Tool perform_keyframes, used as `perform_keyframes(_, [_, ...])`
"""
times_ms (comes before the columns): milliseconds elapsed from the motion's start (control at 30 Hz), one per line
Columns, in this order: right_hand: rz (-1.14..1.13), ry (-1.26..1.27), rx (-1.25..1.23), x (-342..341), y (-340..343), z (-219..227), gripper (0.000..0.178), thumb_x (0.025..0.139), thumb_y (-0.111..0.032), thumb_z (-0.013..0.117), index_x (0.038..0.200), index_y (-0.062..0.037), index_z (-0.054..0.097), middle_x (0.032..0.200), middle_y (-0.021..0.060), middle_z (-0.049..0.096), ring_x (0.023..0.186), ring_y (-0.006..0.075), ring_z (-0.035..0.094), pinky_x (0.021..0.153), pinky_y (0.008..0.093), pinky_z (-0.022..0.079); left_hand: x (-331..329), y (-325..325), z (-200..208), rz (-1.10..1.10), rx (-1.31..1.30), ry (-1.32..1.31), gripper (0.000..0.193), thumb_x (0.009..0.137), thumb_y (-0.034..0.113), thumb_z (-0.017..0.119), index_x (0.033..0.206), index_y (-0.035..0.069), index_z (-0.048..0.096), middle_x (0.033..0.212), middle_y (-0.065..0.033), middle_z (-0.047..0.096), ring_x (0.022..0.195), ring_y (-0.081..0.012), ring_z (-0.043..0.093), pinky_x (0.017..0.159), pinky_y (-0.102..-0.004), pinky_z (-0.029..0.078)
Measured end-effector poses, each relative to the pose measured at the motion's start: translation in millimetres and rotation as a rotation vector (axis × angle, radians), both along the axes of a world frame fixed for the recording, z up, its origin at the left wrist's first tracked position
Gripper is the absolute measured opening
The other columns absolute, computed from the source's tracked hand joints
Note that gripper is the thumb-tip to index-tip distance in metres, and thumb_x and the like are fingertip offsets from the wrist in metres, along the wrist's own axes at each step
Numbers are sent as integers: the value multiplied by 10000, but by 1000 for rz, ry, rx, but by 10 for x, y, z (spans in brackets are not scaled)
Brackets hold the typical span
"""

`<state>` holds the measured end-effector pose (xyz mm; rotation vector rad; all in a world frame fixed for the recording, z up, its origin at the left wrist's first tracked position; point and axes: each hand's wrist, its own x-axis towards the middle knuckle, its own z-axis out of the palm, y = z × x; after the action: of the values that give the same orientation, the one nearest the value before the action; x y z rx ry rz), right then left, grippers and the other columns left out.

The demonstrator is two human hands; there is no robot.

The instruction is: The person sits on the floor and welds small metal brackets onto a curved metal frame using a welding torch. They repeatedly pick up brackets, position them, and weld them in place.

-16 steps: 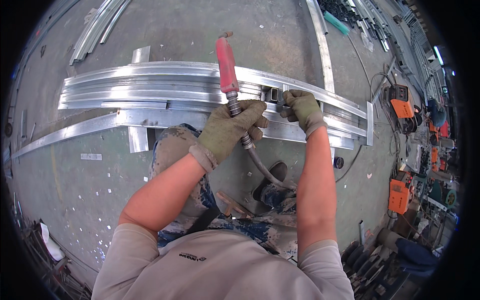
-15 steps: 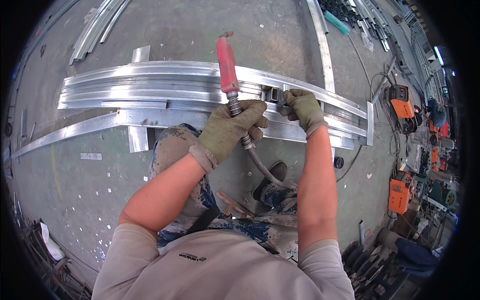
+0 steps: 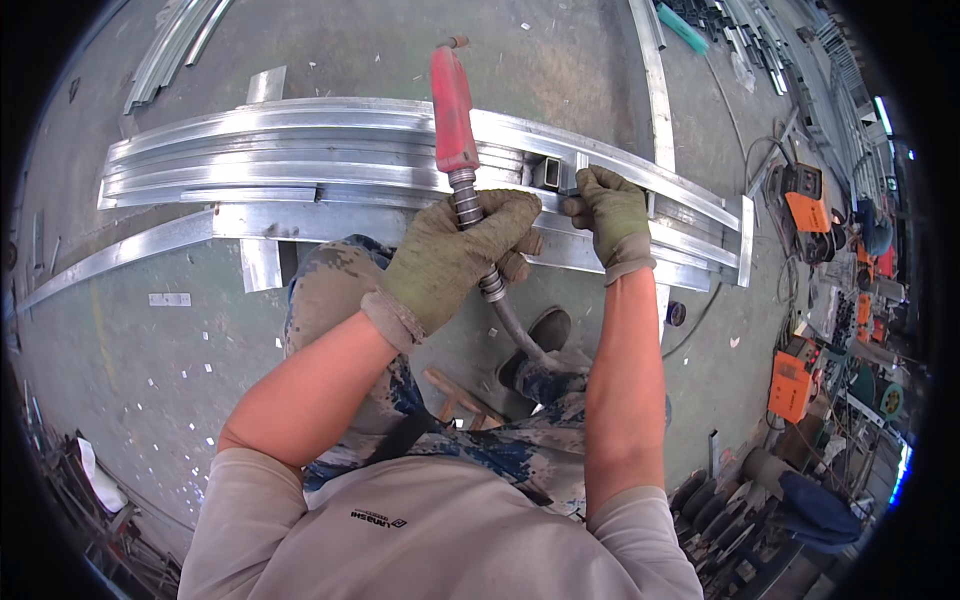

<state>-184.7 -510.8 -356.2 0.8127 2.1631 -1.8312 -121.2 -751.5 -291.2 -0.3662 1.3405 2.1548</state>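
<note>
While the gloved left hand (image 3: pixel 447 250) is wrapped around the ringed neck (image 3: pixel 465 195) of the red torch (image 3: pixel 453 115), whose nozzle (image 3: pixel 459 42) shows past the far edge of the bundle of metal profiles (image 3: pixel 250 171), the gloved right hand (image 3: pixel 615 213) curls over the bundle, right of its middle; whether it pinches anything cannot be told. A short square tube (image 3: pixel 547 173) sits among the profiles just left of those bent fingers. The profiles lie side by side, a flat strip (image 3: pixel 746 241) across their right end; the nozzle appears clear of the metal, and which joints are fixed or remain loose cannot be made out.
</note>
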Motion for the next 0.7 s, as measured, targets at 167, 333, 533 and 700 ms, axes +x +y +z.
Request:
perform_keyframes(167, [119, -23, 79, -41, 14, 64, 385, 1057, -225, 739, 1300, 71, 694, 836, 65, 734, 639, 127, 714, 506, 254, 507, -17, -3, 50, -18, -40, -20, 375, 1070, 341, 695, 1263, 23, 742, 958, -63, 755, 768, -135, 698, 702, -294, 551])
perform_keyframes(333, [111, -23, 55, -10, 29, 24, 356, 1055, -274, 748, 1245, 26, 723, 834, 42, 725, 604, 131, 699, 486, 255, 481, 1, -18, 22, -26, -45, 0, 378, 1059, 348, 699, 1276, 42, 744, 953, -57, 750, 771, -134, 698, 700, -292, 547])
perform_keyframes(533, [96, -60, 145, 24, -94, 47, 357, 1059, -271, 738, 1270, 16, 725, 825, 56, 727, 571, 139, 687, 463, 260, 463, 17, -15, 52, -37, -40, 1, 379, 1071, 330, 675, 1296, 29, 723, 970, -55, 736, 778, -127, 694, 705, -284, 552])
perform_keyframes(700, [17, -47, 43, 52, -130, 52, 393, 1048, -295, 756, 1293, 11, 726, 842, 65, 733, 566, 147, 686, 465, 269, 473, -12, 15, 16, -3, -3, -17, 384, 1064, 320, 688, 1290, 11, 711, 980, -57, 731, 760, -128, 688, 684, -287, 547])
